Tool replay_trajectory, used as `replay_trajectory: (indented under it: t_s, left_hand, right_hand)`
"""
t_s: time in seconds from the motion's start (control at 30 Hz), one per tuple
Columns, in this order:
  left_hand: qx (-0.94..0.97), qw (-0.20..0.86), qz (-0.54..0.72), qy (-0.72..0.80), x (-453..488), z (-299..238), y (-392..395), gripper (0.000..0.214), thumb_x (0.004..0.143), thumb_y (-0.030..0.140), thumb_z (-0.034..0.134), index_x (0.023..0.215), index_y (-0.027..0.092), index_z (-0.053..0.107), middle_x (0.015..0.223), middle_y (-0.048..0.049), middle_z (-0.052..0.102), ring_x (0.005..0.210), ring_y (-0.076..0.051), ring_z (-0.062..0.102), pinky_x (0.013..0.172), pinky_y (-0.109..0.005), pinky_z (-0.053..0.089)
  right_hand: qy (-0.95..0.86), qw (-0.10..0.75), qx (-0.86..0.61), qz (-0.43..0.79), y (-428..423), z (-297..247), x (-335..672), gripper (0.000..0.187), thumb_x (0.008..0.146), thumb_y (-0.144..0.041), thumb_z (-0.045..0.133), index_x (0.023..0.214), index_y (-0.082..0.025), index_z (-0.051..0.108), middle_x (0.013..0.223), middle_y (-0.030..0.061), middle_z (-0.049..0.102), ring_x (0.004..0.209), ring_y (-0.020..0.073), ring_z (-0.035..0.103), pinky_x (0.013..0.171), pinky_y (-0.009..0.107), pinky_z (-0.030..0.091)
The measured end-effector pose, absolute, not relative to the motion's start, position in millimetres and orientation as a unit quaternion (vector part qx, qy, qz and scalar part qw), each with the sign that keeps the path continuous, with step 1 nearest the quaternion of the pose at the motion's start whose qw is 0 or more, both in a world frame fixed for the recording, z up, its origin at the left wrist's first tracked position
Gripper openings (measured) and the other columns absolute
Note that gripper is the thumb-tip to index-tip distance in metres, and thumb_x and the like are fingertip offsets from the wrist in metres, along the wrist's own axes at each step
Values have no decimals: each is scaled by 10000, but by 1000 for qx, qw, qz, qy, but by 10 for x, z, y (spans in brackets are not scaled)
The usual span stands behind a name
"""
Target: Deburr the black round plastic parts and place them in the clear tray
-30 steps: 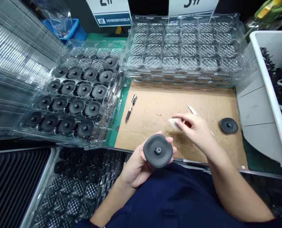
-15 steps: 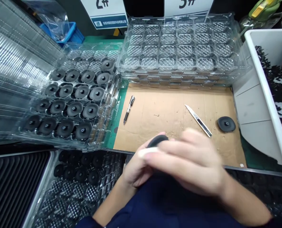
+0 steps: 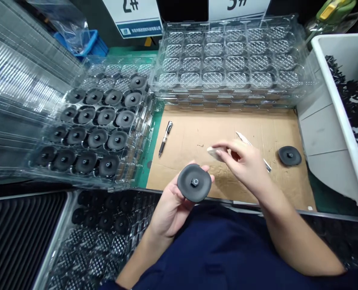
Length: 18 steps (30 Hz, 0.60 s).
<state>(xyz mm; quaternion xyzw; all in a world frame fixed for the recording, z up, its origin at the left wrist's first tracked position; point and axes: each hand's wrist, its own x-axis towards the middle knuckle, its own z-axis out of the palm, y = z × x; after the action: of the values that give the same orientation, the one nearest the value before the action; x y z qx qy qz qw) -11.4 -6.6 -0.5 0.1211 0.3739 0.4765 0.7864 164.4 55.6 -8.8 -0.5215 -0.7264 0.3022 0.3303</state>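
My left hand (image 3: 169,207) holds a dark grey rounded disc (image 3: 194,182) with a small metal nut at its centre, face up, over the near edge of a cardboard sheet (image 3: 194,137). Just to the right and a little farther off, my right hand (image 3: 247,163) pinches a small whitish piece (image 3: 214,153) between thumb and fingers above the cardboard. The two hands are apart. A slim silver knife (image 3: 244,139) lies partly hidden behind my right hand.
A clear tray (image 3: 136,133) with several grey discs stands left. Empty clear trays (image 3: 233,56) are stacked at the back. A pen (image 3: 165,138) and a loose disc (image 3: 289,156) lie on the cardboard. A white bin (image 3: 344,117) stands right.
My right hand, which swept over the disc half a second ago, has drawn back to the right with the whitish piece. The disc is uncovered again in my left hand.
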Motion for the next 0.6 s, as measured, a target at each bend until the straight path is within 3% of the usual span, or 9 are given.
replay_trajectory:
  t_s: [0.23, 0.37, 0.47, 0.6]
  left_hand:
    - [122, 800, 466, 357, -152, -42, -77, 600, 682, 446, 721, 1221, 257, 539, 1290, -85, 550, 1138, -280, 551, 972, -357, 442]
    - [128, 793, 474, 361, -95, -18, -57, 534, 737, 415, 687, 1223, 253, 538, 1293, -72, 549, 1131, -277, 553, 925, -354, 483]
    - [136, 773, 480, 391, -69, -8, -43, 437, 804, 329, 639, 1224, 253, 543, 1242, -41, 586, 1148, -250, 540, 900, -302, 497]
    - [140, 760, 483, 411, -77, -33, -34, 474, 775, 194, 667, 1222, 277, 534, 1238, -16, 587, 1111, -210, 568, 877, -258, 510]
  right_hand:
    - [-653, 285, -563, 419, 259, -630, 1753, 210, 875, -296, 498, 948, -190, 663, 801, 30, 670, 598, 126, 546, 579, 265, 440]
    - [-629, 369, -567, 382, 284, -124, 1643, 240, 900, -296, 487, 1098, -223, 601, 873, 24, 639, 636, 117, 529, 591, 257, 444]
    - [-705, 431, -442, 348, 280, 313, 1482, 236, 889, -207, 507, 1106, -202, 601, 1004, 38, 641, 809, 128, 572, 741, 269, 478]
    - [-786, 332, -332, 402, 300, 481, 1345, 228, 885, -121, 470, 1044, -160, 629, 929, 34, 656, 846, 117, 592, 765, 236, 484]
